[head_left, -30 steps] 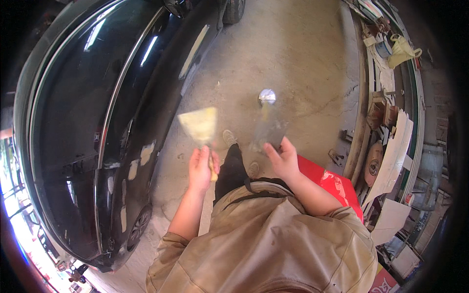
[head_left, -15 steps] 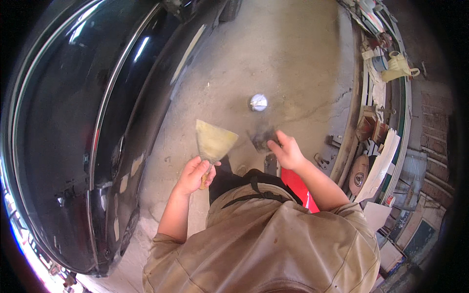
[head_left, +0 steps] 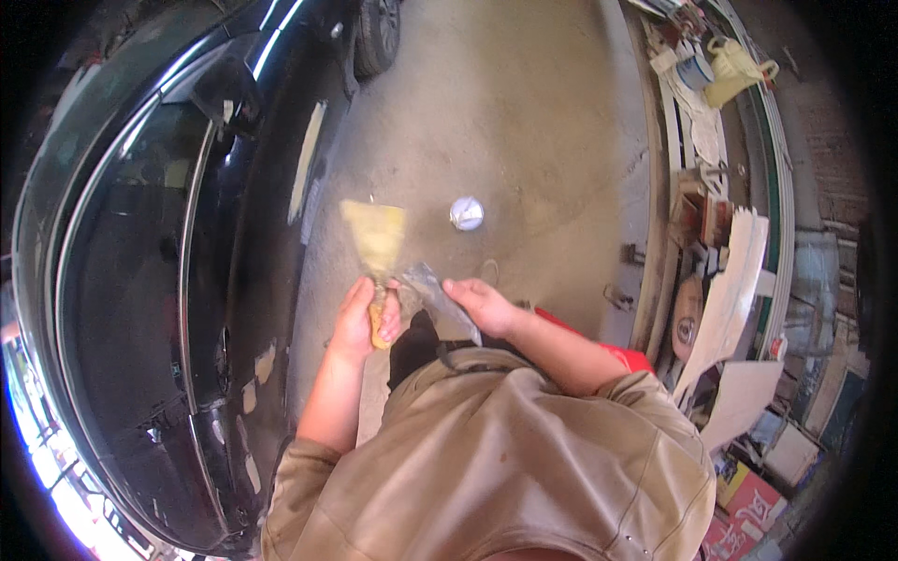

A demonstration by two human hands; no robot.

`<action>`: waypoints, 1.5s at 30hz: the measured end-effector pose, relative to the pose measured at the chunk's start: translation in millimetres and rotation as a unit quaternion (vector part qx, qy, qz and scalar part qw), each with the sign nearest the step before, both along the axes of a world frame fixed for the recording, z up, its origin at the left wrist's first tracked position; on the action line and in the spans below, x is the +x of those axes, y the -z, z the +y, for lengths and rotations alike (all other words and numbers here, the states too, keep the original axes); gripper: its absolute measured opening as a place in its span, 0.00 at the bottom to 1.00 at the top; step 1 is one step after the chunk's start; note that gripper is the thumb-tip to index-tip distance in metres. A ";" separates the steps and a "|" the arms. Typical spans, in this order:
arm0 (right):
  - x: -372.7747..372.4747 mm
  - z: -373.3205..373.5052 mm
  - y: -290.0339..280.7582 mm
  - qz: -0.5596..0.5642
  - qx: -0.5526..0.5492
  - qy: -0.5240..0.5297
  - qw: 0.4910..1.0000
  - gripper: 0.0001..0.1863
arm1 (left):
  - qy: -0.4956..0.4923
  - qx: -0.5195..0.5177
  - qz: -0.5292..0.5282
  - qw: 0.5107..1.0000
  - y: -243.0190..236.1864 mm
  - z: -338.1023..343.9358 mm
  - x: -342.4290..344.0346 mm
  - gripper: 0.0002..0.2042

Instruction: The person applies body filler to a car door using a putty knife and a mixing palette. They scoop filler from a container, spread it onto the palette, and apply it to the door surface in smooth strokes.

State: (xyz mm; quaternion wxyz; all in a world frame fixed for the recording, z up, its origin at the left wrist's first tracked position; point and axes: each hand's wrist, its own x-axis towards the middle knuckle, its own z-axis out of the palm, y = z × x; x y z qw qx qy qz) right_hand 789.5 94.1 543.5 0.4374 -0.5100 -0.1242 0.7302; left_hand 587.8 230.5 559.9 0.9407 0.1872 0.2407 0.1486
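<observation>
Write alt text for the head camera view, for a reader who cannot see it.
Seen from above, a person's left hand holds a wide yellowish putty knife and the right hand a grey scraper blade, beside a black car with pale filler patches. A small round white lid lies on the concrete floor.

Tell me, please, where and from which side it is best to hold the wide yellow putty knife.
Grip the putty knife by its narrow wooden handle, coming from below, the person's own side. The left hand already wraps it there. The blade fans out wide and flat above the fist, looks smeared with filler, and offers no good hold. The right hand has a second grey scraper.
</observation>
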 end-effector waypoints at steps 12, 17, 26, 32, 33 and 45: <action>50.9 13.1 138.4 -0.221 0.175 -0.033 0.959 0.18 | -0.090 0.143 0.383 0.908 111.8 -53.8 75.2 0.12; 62.5 17.3 267.3 -0.277 0.108 -0.078 0.952 0.18 | -0.009 0.080 0.408 0.910 240.5 -19.6 84.8 0.13; 110.1 24.5 583.5 -0.550 -0.100 -0.068 0.826 0.23 | -0.025 0.070 0.434 0.898 495.6 -43.6 70.4 0.11; 147.4 59.1 689.6 -0.742 0.035 -0.323 0.587 0.32 | 0.068 0.114 0.460 0.878 620.8 -36.5 56.4 0.11; 154.5 64.1 692.1 -0.750 0.049 -0.370 0.546 0.33 | 0.084 0.144 0.466 0.869 631.9 -29.8 56.1 0.12; 213.3 89.4 694.2 -0.615 -0.028 -0.572 0.542 0.09 | 0.084 0.168 0.462 0.867 645.5 47.1 3.8 0.17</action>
